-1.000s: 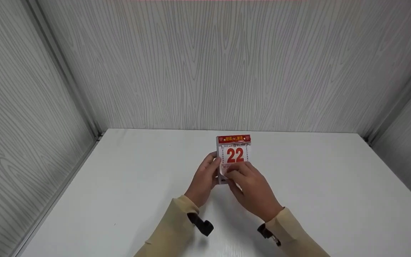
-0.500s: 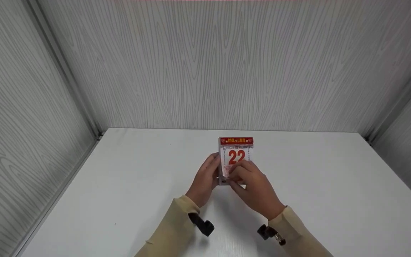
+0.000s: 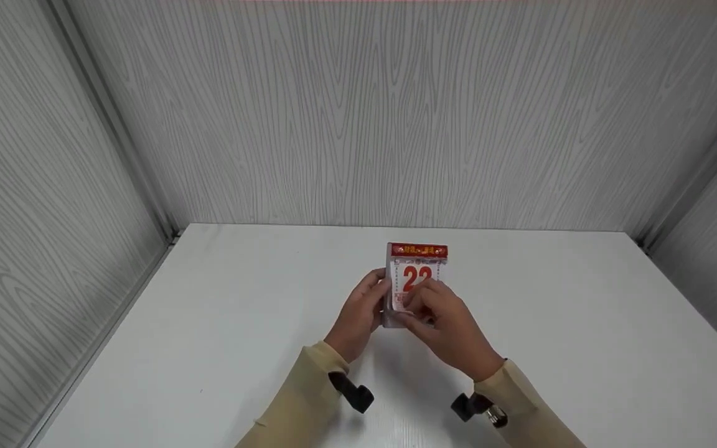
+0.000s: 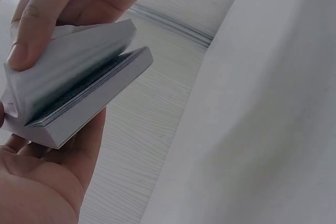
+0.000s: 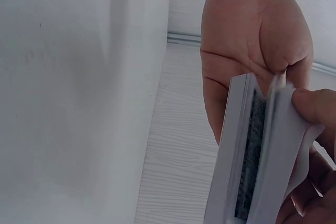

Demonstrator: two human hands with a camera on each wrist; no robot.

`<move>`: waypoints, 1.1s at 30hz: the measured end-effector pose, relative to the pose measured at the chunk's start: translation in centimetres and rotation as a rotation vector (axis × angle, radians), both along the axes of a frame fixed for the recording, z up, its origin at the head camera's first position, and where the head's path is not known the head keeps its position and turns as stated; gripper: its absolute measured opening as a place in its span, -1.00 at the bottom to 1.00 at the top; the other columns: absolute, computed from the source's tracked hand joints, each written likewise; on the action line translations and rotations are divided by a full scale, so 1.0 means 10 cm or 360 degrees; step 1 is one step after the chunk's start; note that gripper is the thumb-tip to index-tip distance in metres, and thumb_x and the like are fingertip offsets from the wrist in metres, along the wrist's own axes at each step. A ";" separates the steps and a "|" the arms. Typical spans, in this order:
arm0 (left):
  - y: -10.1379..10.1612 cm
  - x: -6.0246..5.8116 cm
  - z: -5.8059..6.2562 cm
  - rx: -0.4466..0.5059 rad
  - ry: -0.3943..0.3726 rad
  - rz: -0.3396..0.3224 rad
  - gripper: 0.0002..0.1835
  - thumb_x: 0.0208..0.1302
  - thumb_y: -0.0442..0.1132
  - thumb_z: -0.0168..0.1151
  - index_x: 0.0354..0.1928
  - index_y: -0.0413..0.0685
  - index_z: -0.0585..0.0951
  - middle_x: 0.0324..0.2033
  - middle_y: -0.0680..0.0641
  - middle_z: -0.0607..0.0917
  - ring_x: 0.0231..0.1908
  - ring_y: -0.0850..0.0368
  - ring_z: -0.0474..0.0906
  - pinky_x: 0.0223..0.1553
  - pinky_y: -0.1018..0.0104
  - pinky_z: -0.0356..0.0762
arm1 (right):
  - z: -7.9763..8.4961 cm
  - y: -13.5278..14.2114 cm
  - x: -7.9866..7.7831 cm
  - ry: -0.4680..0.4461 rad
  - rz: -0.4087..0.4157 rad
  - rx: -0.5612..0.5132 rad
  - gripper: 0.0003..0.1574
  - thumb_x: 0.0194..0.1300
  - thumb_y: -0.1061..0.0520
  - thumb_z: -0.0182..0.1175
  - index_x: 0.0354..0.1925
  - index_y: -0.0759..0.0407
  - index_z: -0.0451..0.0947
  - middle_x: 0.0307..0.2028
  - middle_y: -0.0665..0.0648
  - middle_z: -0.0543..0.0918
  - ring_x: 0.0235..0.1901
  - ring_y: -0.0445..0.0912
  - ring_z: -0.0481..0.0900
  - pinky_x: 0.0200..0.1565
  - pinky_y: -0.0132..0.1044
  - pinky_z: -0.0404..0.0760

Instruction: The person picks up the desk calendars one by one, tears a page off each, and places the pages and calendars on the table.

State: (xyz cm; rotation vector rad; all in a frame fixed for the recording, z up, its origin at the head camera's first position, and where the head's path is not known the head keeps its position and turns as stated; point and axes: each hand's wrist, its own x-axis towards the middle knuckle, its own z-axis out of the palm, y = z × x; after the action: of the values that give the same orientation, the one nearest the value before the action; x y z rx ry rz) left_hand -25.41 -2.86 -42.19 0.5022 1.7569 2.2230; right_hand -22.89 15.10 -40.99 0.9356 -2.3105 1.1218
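A small tear-off calendar [image 3: 399,277] with a red header and a big red 22 is held up over the white table. My left hand [image 3: 353,317] grips it along its left side, thumb at the front edge and palm behind. With thumb and fingers, my right hand [image 3: 452,326] pinches the lower part of the pages, covering part of the number. In the left wrist view, a thick bundle of pages [image 4: 73,72] stands bent away from the rest of the block [image 4: 100,93]. A dark printed page [image 5: 252,156] shows inside this gap in the right wrist view.
The white tabletop [image 3: 221,330] spreads out below both hands. Grey wood-grain panels stand at the back [image 3: 358,112], on the left [image 3: 35,205] and on the right. Each sleeve carries a black strap-like wrist mount [image 3: 352,392].
The calendar has shifted slightly right and down in the head view and turned a little. My right hand has moved slightly right with it, still pinching the pages. The left hand has barely moved.
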 end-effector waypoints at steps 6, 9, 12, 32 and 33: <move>0.00 0.00 -0.02 -0.0054 0.0055 0.0034 -0.56 0.39 -0.06 0.00 0.28 0.17 0.29 0.11 0.00 0.57 0.01 -0.01 0.56 0.02 0.14 0.52 | 0.01 -0.01 0.01 -0.0138 0.0043 -0.0101 -0.81 0.16 0.19 0.33 -0.36 0.12 0.46 -0.26 0.03 0.52 -0.37 -0.07 0.43 -0.42 -0.40 0.46; 0.01 -0.01 -0.04 -0.0072 0.0039 0.0059 -0.55 0.38 -0.06 0.03 0.27 0.16 0.29 0.10 0.01 0.57 0.01 0.02 0.57 0.02 0.15 0.53 | 0.00 -0.02 0.01 -0.0139 0.0015 -0.0124 -0.81 0.14 0.27 0.33 -0.37 0.20 0.46 -0.28 0.11 0.52 -0.39 -0.03 0.43 -0.43 -0.40 0.46; 0.01 -0.02 -0.04 -0.0086 0.0018 0.0091 -0.53 0.36 0.02 0.09 0.26 0.17 0.30 0.08 0.01 0.59 0.01 0.03 0.58 0.00 0.15 0.54 | 0.00 -0.04 0.00 -0.0112 0.0014 -0.0164 -0.82 0.15 0.30 0.31 -0.36 0.21 0.46 -0.27 0.12 0.53 -0.37 -0.07 0.43 -0.42 -0.39 0.49; 0.06 -0.03 -0.01 -0.0146 0.0050 0.0126 -0.50 0.31 0.10 0.13 0.20 0.13 0.30 0.04 0.01 0.61 0.03 0.07 0.57 0.03 0.10 0.52 | 0.01 0.02 0.00 0.0368 -0.0423 0.0294 -0.62 0.13 0.10 0.38 -0.05 0.05 0.60 -0.17 -0.03 0.55 -0.16 -0.25 0.47 -0.18 -0.39 0.61; 0.06 -0.03 -0.01 -0.0160 0.0053 0.0129 -0.49 0.30 0.13 0.12 0.20 0.13 0.30 0.04 0.02 0.61 0.02 0.08 0.57 0.03 0.10 0.52 | 0.01 0.03 0.00 0.0369 -0.0418 0.0260 -0.65 0.13 0.13 0.38 -0.07 0.05 0.61 -0.18 -0.03 0.56 -0.16 -0.25 0.48 -0.18 -0.37 0.62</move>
State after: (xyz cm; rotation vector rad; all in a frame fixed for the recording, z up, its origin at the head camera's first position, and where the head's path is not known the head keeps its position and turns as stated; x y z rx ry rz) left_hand -25.71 -2.26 -42.30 0.4561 1.9271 2.1771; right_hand -22.90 15.36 -40.88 0.7455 -2.2750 0.6890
